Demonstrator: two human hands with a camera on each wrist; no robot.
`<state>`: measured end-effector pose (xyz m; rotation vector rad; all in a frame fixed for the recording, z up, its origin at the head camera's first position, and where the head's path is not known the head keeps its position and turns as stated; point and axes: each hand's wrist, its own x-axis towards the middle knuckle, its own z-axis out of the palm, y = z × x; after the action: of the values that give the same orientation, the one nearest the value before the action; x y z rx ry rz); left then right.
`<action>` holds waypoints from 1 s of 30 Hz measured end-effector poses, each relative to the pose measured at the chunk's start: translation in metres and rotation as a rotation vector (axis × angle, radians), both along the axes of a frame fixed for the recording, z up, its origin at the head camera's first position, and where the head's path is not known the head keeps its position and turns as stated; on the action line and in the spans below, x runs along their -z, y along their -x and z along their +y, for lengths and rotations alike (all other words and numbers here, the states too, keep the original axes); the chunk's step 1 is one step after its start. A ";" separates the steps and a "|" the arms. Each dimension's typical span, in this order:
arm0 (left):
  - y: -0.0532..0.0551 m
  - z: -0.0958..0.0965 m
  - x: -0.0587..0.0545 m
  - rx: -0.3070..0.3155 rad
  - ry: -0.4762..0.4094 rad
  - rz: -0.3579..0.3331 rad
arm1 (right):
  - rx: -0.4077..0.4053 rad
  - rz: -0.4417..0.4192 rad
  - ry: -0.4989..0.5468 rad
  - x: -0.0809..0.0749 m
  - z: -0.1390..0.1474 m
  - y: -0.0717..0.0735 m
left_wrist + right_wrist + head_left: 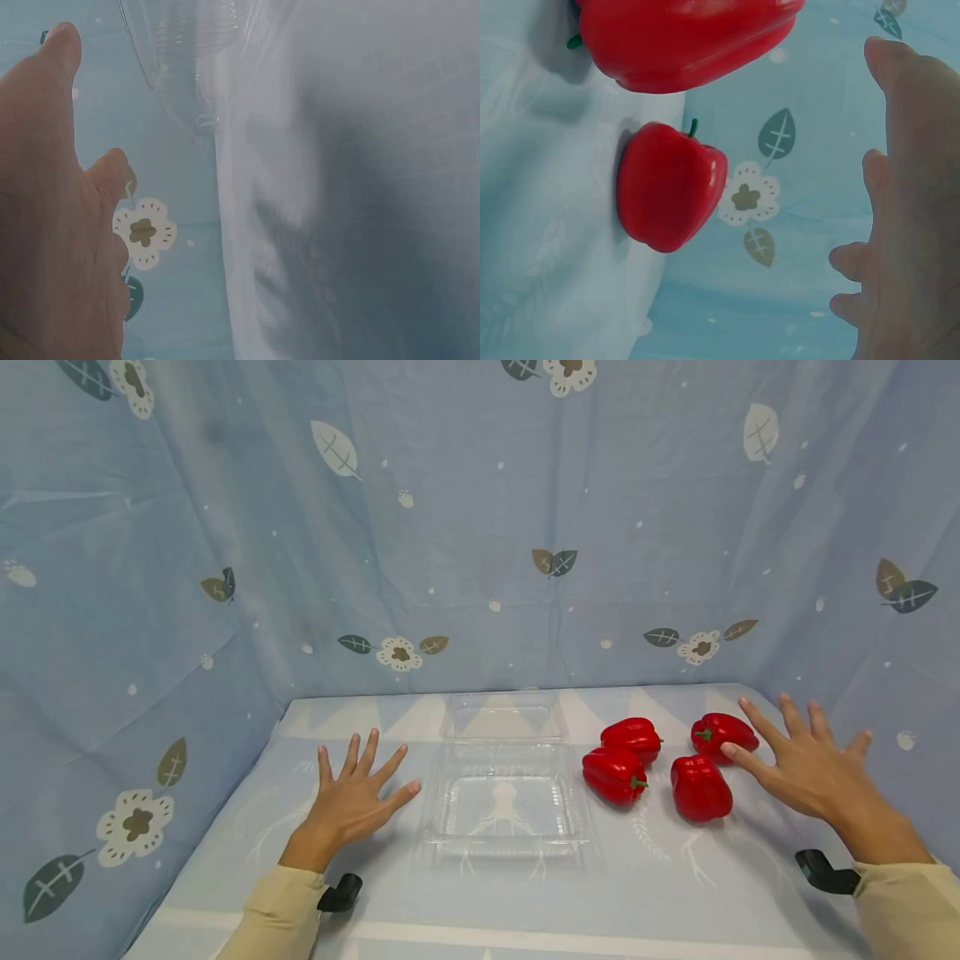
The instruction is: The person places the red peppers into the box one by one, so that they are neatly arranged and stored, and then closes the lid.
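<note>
My left hand (347,806) hovers palm down with fingers spread, left of a clear plastic clamshell box (433,806). The box lies unfolded on the table, its lid half (447,718) toward the back. Its shadow side shows the hand raised over the cloth in the left wrist view. My right hand (817,772), fingers also spread, is held up beside the red bell peppers. Nearest to it are one bell pepper (720,735) at the back and another bell pepper (701,789) in front. Neither hand holds anything.
Two more red bell peppers, a rear one (630,737) and a front one (613,775), lie together right of the box. Blue patterned curtains (465,527) close off the back and both sides. A pale patterned cloth covers the table (525,902).
</note>
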<state>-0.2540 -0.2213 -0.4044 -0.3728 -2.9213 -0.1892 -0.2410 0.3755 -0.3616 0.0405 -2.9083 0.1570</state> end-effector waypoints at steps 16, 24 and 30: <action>-0.009 0.007 0.001 0.006 0.000 0.002 | 0.010 0.023 -0.012 0.008 -0.003 -0.008; -0.016 0.011 0.003 0.002 0.008 0.029 | 0.002 0.039 -0.009 0.015 -0.006 -0.010; -0.020 0.019 0.007 -0.002 -0.031 0.052 | -0.007 0.048 0.014 0.022 -0.010 -0.015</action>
<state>-0.2343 -0.2018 -0.4117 -0.3642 -2.8640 -0.2210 -0.2264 0.3657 -0.3839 0.0521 -2.8596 0.1752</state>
